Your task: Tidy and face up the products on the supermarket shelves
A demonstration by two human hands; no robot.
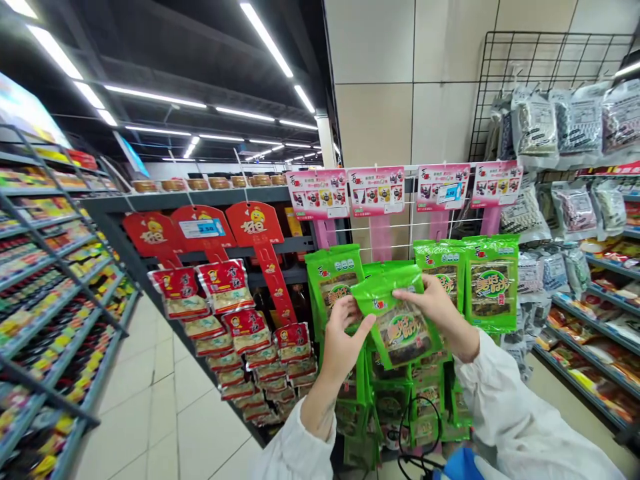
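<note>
A green snack packet [403,327] with a see-through window and dark brown contents is held up, tilted, in front of the hanging rows. My right hand [440,307] pinches its top right edge, thumb across the front. At the packet's left edge, my left hand [343,340] has its fingers curled and its thumb at the border, partly round it. Matching green packets hang close behind, among them a packet [334,277] at the left and another packet [493,283] at the right. The held packet covers part of the strip behind it.
Red snack packets [250,331] hang on red strips to the left. Pink header cards [377,192] line the rack's top. Grey-white bags [535,127] hang from a wire grid at right. A black cable [440,417] loops below my hands. Stocked shelves [55,280] stand across the aisle.
</note>
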